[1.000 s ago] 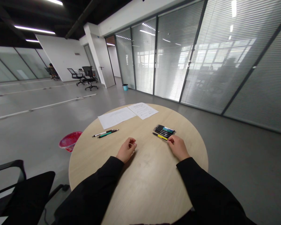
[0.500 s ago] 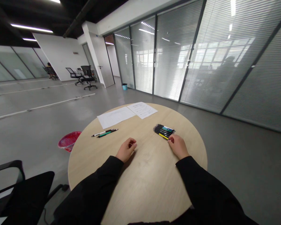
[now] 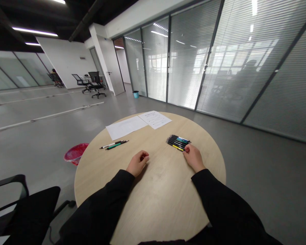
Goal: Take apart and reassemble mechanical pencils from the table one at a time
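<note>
On the right of the round wooden table [image 3: 155, 190], several dark pens [image 3: 179, 140] lie side by side in a row. The nearest is a black pen with a yellow barrel [image 3: 177, 147]. My right hand [image 3: 193, 158] is closed at its right-hand end, thumb and fingertips pinching there. My left hand [image 3: 137, 163] rests on the table left of the middle, its fingers curled in, and nothing shows in it. Over to the left lie a pen with a white barrel [image 3: 111, 145] and a pen with a green barrel [image 3: 116, 145], close together.
Two paper sheets, a blank-looking one [image 3: 126, 127] and a printed one [image 3: 155, 119], lie at the table's far edge. A red basin [image 3: 75, 153] stands on the floor left of the table. Nearer me on that side is a black chair [image 3: 33, 211].
My right hand has shifted slightly away from me, and the yellow pen has moved a little left, closer against the row. My left hand stays where it was.
</note>
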### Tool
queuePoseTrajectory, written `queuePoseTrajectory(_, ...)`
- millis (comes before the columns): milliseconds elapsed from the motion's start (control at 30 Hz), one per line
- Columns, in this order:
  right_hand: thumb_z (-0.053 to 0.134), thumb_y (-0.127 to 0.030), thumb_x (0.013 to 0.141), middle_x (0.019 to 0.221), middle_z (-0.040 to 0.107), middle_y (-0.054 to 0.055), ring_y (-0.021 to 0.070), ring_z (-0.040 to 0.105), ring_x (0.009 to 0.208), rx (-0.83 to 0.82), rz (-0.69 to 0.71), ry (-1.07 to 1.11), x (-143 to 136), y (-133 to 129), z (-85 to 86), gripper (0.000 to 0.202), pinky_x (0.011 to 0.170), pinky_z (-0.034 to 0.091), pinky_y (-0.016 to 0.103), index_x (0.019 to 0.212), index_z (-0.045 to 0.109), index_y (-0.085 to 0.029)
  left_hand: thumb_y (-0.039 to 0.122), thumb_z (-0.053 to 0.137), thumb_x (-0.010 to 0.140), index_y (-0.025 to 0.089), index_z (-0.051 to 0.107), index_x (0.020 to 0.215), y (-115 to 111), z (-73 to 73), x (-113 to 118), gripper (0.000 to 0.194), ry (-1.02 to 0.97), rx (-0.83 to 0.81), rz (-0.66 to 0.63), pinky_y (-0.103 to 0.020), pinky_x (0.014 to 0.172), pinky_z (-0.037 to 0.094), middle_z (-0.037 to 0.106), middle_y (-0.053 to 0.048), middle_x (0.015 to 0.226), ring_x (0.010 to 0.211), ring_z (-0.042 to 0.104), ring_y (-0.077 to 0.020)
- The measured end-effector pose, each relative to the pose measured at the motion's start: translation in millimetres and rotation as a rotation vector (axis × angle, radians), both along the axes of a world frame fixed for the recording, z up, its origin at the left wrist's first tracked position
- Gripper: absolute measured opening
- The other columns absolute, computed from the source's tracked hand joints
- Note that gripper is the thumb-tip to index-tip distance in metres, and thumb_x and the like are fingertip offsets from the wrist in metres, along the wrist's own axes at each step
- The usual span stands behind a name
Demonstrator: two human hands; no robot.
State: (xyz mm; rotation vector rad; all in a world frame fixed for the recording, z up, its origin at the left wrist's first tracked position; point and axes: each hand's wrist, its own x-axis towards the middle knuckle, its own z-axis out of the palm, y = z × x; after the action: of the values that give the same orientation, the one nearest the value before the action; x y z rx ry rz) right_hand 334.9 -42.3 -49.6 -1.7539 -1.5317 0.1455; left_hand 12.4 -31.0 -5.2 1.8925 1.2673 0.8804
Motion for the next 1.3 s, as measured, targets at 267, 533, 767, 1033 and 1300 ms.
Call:
queuePoseTrajectory(267, 0.057, -0.018, 0.072, 0.073, 0.058, -0.001, 0.0160, 0.053, 0.068, -0.008, -0.024, 0.001, -2, 1, -2.2, 0.007, 0.061, 0.033, 0.025, 0.078, 0.054, -0.021, 0.041, 0.057, 0.084, 0.019, 0.060, 0.088, -1, -0.2, 1, 0.023, -0.020, 0.005, 0.002, -0.028, 0.059, 0.043, 0.062, 0.000, 0.071, 0.061, 0.055, -0.0152)
queuePoseTrajectory(533, 0.059, -0.018, 0.072, 0.076, 0.058, 0.000, 0.0161, 0.053, 0.070, -0.014, -0.028, -0.012, -3, 3, -6.3, 0.015, 0.061, 0.033, 0.025, 0.086, 0.054, -0.021, 0.038, 0.055, 0.085, 0.018, 0.061, 0.087, -4, 5.0, 1, 0.021, 0.064, 0.062, 0.008, -0.029, 0.061, 0.042, 0.061, 0.000, 0.070, 0.061, 0.055, -0.0160)
queuePoseTrajectory(767, 0.057, -0.018, 0.076, 0.074, 0.057, -0.001, 0.0157, 0.052, 0.068, -0.006, -0.024, -0.012, -3, 3, -6.9, 0.012, 0.061, 0.032, 0.025, 0.087, 0.055, -0.021, 0.039, 0.056, 0.084, 0.019, 0.062, 0.085, -7, 9.9, 2, 0.021, 0.094, 0.103, 0.017, -0.030, 0.063, 0.041, 0.062, -0.001, 0.071, 0.065, 0.054, -0.0170)
queuePoseTrajectory(1033, 0.057, -0.018, 0.077, 0.073, 0.057, -0.001, 0.0160, 0.053, 0.068, -0.011, -0.024, -0.016, -5, 1, -4.2, 0.009, 0.061, 0.032, 0.025, 0.085, 0.056, -0.021, 0.035, 0.056, 0.082, 0.019, 0.064, 0.083, -7, 8.8, 1, 0.017, 0.094, 0.123, 0.029, -0.030, 0.064, 0.042, 0.063, -0.002, 0.072, 0.066, 0.055, -0.0178)
queuePoseTrajectory(1300, 0.059, -0.019, 0.077, 0.076, 0.058, 0.000, 0.0158, 0.053, 0.069, -0.023, -0.038, -0.006, -6, 1, -3.8, 0.012, 0.061, 0.032, 0.025, 0.088, 0.057, -0.021, 0.037, 0.055, 0.083, 0.019, 0.063, 0.084, -6, 8.6, -1, 0.019, 0.100, 0.114, 0.019, -0.030, 0.063, 0.043, 0.063, -0.002, 0.073, 0.065, 0.055, -0.0177)
